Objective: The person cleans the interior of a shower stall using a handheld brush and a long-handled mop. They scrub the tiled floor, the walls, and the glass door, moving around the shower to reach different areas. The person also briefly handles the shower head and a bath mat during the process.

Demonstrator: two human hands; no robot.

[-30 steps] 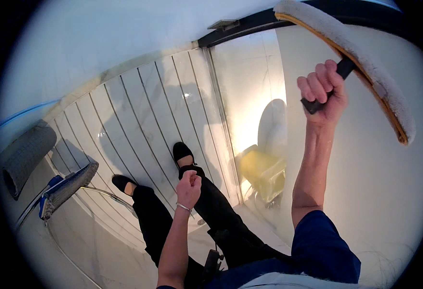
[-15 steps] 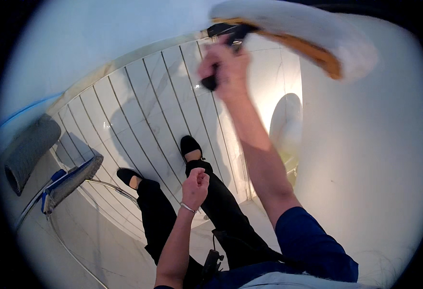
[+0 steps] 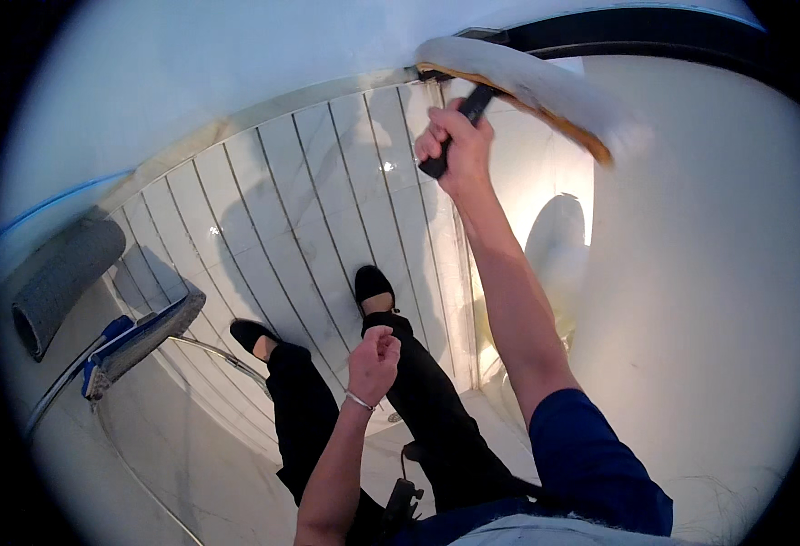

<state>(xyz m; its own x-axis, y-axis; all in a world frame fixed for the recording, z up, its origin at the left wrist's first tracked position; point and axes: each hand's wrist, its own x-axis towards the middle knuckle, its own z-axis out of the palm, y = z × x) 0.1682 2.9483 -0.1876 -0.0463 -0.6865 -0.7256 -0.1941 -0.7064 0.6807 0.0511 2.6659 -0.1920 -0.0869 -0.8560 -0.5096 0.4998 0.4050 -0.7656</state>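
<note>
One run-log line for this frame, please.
right hand grips window washer on glass | left hand loosely fisted, empty | standing on tiled floor

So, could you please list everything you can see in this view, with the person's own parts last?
washer: one, white fluffy pad on a tan bar with a black handle, at the top, against the glass
floor: one, pale marble tiles with dark joints, centre
shower head: one, grey with blue trim, on a chrome pipe, lower left
roll: one, grey, far left
toilet: one, white, behind the glass, right of centre
shoes: two, black, on the floor
bracelet: one, silver, on the left wrist
left hand: loosely closed, holding nothing, above the knees
right hand: raised, gripping the washer's handle
</note>
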